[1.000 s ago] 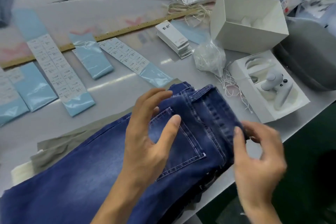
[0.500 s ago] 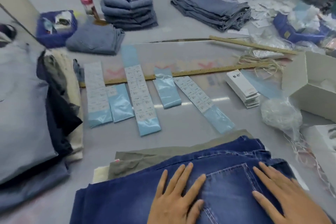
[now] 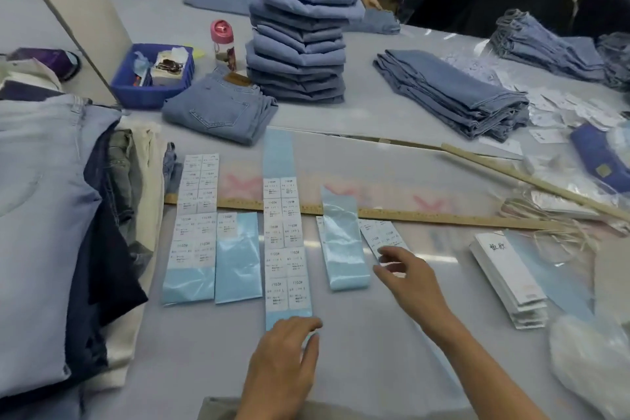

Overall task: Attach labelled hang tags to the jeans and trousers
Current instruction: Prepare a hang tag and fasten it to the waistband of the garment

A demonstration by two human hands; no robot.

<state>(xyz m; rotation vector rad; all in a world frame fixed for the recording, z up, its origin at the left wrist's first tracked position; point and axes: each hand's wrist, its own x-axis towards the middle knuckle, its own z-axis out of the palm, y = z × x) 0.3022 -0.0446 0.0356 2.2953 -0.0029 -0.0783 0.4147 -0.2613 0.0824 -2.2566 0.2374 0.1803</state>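
While my left hand (image 3: 284,356) lies flat, fingers loose, on the long label strip's (image 3: 285,251) near end, my right hand (image 3: 407,278), also unclenched, reaches the rightmost label sheet (image 3: 381,237); peel one sticker cleanly, hang tags (image 3: 508,274) stacked just right.

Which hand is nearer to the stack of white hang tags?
Right. The right hand reaches over a label sheet just left of the stack of white hang tags; the left hand is farther left, at the long sheet's near end.

Pale grey counter (image 3: 375,119): blue-backed label strips (image 3: 288,249) mid-frame across long wooden ruler (image 3: 409,215), tall folded light-denim stack (image 3: 300,44) upper centre, blue plastic bin (image 3: 150,78) upper left.
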